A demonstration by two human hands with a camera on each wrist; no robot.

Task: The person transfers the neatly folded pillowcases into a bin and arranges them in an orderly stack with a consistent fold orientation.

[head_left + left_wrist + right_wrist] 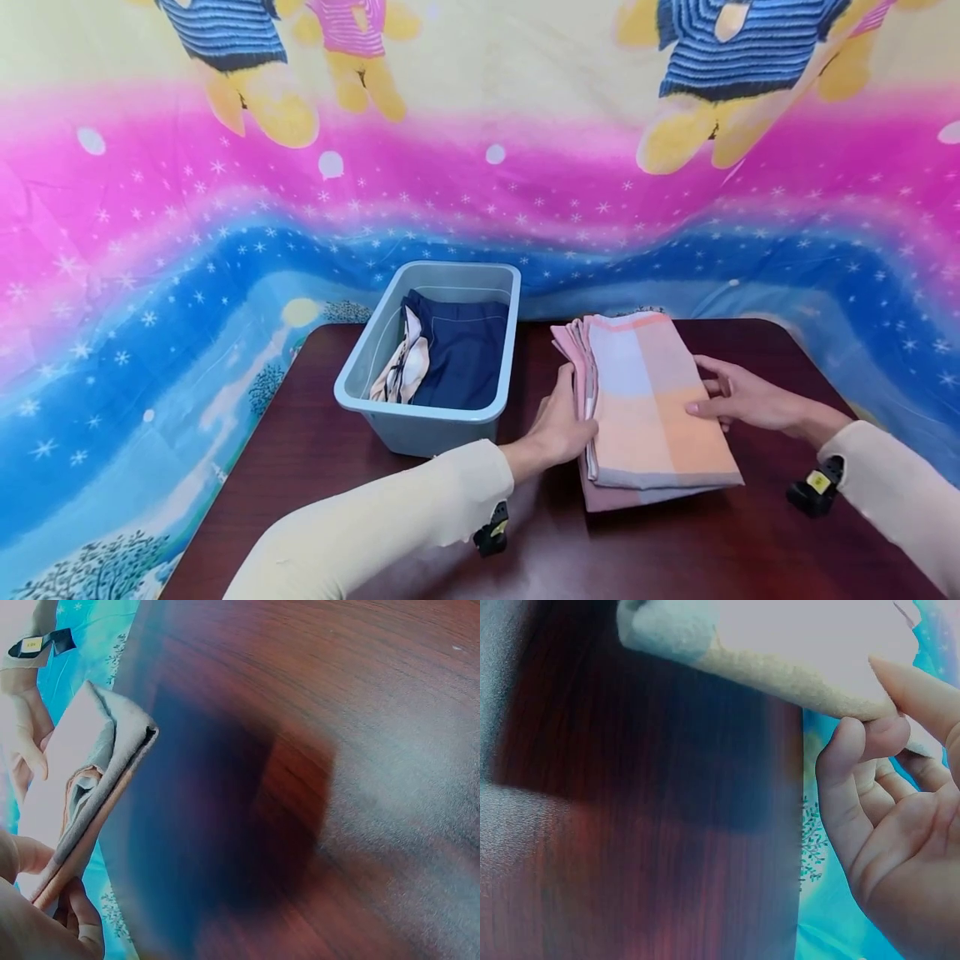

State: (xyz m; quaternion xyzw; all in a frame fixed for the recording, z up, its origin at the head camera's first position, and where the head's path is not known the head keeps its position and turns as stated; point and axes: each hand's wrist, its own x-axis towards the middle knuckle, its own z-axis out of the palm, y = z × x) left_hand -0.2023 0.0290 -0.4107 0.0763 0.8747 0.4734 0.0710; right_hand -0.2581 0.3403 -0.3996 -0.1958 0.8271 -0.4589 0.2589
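Left of centre we note the grey bin (pixel 420 417) holding dark cloth, then our left hand (pixel 564 427) and right hand (pixel 738 398) pinching the folded checked towel (pixel 651 408) centre-right on the worktop (pixel 315 467); we judge the lift comes next, needing an even, level raise.

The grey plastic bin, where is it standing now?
In the head view, the grey plastic bin stands on the dark wooden table, left of the folded pastel checked cloth, beside the left hand.
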